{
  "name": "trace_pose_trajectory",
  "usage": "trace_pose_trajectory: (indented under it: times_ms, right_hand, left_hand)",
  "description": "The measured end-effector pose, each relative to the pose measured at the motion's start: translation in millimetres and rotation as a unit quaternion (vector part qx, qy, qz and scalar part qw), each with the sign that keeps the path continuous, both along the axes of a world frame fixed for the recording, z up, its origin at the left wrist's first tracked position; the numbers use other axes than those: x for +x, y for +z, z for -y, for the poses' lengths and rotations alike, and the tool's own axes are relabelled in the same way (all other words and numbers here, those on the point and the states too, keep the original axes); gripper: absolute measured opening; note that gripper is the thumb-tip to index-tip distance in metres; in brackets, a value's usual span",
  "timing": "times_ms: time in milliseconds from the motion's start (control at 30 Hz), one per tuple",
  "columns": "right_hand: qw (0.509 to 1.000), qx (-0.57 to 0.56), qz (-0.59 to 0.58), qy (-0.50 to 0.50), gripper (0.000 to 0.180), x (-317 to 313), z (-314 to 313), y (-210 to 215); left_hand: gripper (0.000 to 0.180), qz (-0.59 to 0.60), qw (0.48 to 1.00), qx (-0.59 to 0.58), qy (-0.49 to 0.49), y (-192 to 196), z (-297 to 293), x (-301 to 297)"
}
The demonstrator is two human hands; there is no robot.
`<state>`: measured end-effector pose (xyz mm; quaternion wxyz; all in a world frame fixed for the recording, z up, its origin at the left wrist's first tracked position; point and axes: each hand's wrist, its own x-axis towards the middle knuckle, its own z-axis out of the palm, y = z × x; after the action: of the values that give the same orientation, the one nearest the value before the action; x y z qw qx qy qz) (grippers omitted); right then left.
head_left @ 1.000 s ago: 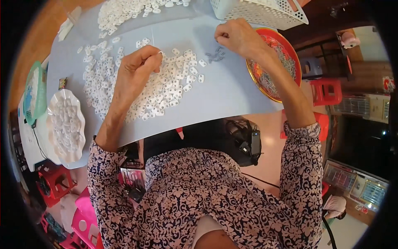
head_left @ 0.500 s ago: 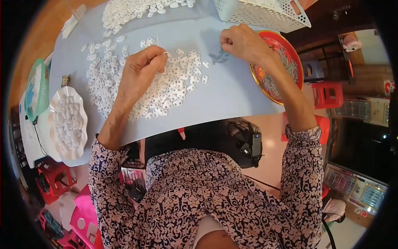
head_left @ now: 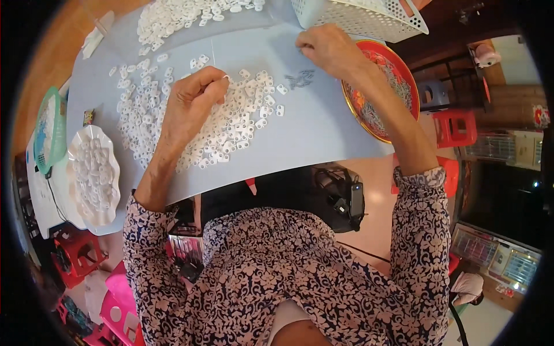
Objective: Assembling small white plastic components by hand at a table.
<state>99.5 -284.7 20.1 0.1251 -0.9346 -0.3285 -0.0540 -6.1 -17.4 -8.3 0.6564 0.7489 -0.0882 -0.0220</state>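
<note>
The left hand (head_left: 193,101) pinched one small white ring (head_left: 226,78) over the heap of white rings (head_left: 231,124) at the centre of the grey table (head_left: 323,124). The right hand (head_left: 326,49), fingers closed, held a thin thread (head_left: 213,55) at upper centre, beside the red tray (head_left: 384,92) and the white basket (head_left: 369,17).

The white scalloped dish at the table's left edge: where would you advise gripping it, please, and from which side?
Probably grip the white scalloped dish by its wavy outer rim from the left, where it overhangs the table; its middle is heaped with small white pieces.
</note>
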Motion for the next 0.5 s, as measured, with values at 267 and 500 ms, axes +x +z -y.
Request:
trace_pose_trajectory:
  times_ms: [267, 500]
  right_hand:
    - [0.987, -0.15, 0.026, 0.047, 0.004, 4.5, -24.6, 3.5]
    - [0.999, -0.037, -0.01, 0.011, 0.008, 14.5, -12.3, -2.9]
  left_hand:
    - [0.013, 0.0, 1.0, 0.002, 0.021, -2.7, -2.6, -2.5]
    - [0.017, -0.006, 0.999, -0.029, 0.028, -2.7, -1.6, 1.8]
